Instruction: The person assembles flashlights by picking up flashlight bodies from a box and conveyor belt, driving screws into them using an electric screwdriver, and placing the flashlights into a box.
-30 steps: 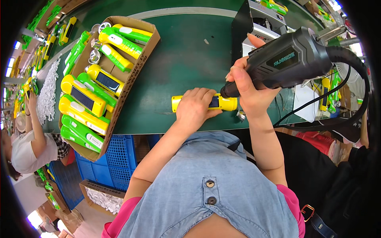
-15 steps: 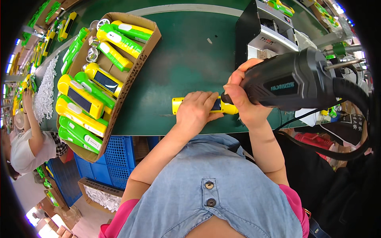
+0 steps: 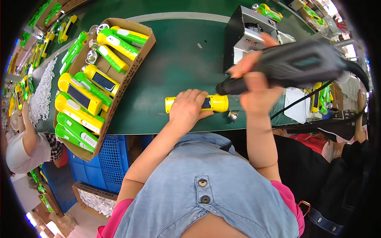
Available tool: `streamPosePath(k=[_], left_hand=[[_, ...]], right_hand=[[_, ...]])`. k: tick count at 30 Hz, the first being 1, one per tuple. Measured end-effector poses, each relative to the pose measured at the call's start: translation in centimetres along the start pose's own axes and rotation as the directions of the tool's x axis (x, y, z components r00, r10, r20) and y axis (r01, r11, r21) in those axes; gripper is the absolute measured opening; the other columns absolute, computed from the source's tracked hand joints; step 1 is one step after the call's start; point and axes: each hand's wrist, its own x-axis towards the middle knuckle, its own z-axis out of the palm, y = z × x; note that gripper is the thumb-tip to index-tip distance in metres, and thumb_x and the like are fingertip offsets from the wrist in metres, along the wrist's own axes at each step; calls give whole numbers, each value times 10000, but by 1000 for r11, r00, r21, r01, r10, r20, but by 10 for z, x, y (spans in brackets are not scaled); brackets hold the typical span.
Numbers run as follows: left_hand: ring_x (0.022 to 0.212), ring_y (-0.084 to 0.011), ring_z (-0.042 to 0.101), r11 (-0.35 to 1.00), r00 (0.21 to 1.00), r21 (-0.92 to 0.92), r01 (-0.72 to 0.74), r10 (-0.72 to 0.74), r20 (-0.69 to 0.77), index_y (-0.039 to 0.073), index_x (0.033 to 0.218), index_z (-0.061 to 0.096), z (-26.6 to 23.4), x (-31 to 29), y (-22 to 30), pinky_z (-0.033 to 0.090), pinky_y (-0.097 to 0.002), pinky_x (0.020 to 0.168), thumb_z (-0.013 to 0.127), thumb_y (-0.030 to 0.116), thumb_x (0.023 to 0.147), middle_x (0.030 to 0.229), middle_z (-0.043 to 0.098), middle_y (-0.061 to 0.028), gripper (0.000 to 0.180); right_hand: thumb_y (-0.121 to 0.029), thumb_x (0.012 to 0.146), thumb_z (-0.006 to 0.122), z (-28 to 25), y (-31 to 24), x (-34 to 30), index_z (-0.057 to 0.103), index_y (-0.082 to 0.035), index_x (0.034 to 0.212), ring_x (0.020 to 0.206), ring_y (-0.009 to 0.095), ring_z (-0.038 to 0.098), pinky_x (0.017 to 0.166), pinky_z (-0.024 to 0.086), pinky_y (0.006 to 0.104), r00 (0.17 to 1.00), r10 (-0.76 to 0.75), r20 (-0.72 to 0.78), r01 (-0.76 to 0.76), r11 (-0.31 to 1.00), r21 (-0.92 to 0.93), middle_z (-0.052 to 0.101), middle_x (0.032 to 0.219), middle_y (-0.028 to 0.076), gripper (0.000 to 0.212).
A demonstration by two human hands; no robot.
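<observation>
A yellow flashlight body (image 3: pixel 220 104) with a dark solar panel lies crosswise on the green table near its front edge. My left hand (image 3: pixel 185 109) is closed over its left part and holds it against the table. A black electric screwdriver (image 3: pixel 305 65) is gripped in my right hand (image 3: pixel 258 93); both are smeared by motion. The nose of the tool hovers at the far edge of the flashlight's right end, and I cannot tell whether it touches. A small shiny reflector cup (image 3: pixel 233 115) sits just beyond that end, by my right wrist.
On the left a cardboard box (image 3: pixel 131 73) holds several yellow-and-green flashlights. Behind the screwdriver stands a black-and-silver machine (image 3: pixel 234 43). The tool's black cable (image 3: pixel 297 101) hangs at the right. White small parts (image 3: pixel 43 89) are heaped at far left, near another person's arms (image 3: pixel 27 123).
The screwdriver and my right hand have swung, the tool now lying flatter with its nose at the flashlight's far edge. The reflector cup has come into view. The whole view has shifted slightly.
</observation>
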Motion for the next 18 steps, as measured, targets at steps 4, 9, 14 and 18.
streamPosePath(k=[4,9,14,18], left_hand=[[816,-237,547,1000,999,-19,-25,25,20,44,963,567,1,-1,-2,426,-341,713,755,256,559,868,570,-77,494],[813,-247,545,1000,999,-10,25,-24,38,43,976,569,10,5,2,426,-355,708,753,277,568,904,581,-81,506],[800,-255,548,1000,1000,-7,-3,3,24,54,976,578,19,17,8,428,-356,693,755,270,567,899,583,-77,495],[811,-253,552,999,999,33,10,-11,37,52,979,575,18,15,7,433,-348,697,753,270,565,900,585,-76,501]], right_hand=[[-287,789,637,-27,-44,28,327,45,1237,605,154,518,642,482,352,975,-199,-102,198,980,-26,506,705,47,638],[-60,783,621,-61,-34,39,422,87,1155,554,136,554,550,477,254,914,-294,-279,272,955,-115,561,663,77,447],[-50,801,581,-68,-10,42,427,77,1149,544,151,533,562,466,266,891,-305,-335,211,934,-289,548,652,79,401],[-34,781,615,-67,5,47,459,82,1124,552,143,545,565,465,261,909,-279,-310,202,944,-260,564,664,85,394]])
